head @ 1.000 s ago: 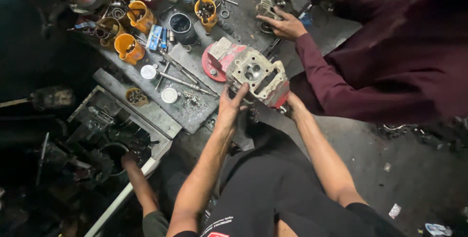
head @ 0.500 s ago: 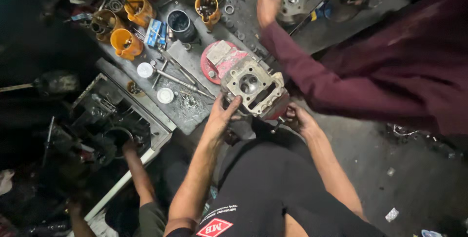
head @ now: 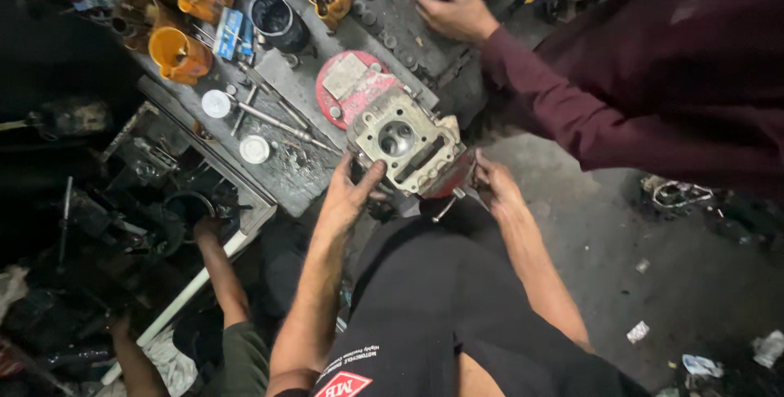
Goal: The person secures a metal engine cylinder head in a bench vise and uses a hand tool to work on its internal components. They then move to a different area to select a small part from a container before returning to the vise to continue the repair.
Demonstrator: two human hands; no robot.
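Both bare forearms reach forward and up from the body, drawing closer together toward the hands. The left hand [head: 349, 193] is spread, palm down and fingers splayed, the thumb pointing up and to the right, its back toward the camera. The right hand [head: 494, 187] sits on the opposite side, fingers curled loosely inward, wrist bent slightly. The left arm is nearly straight at the elbow; the right arm angles in from the lower right.
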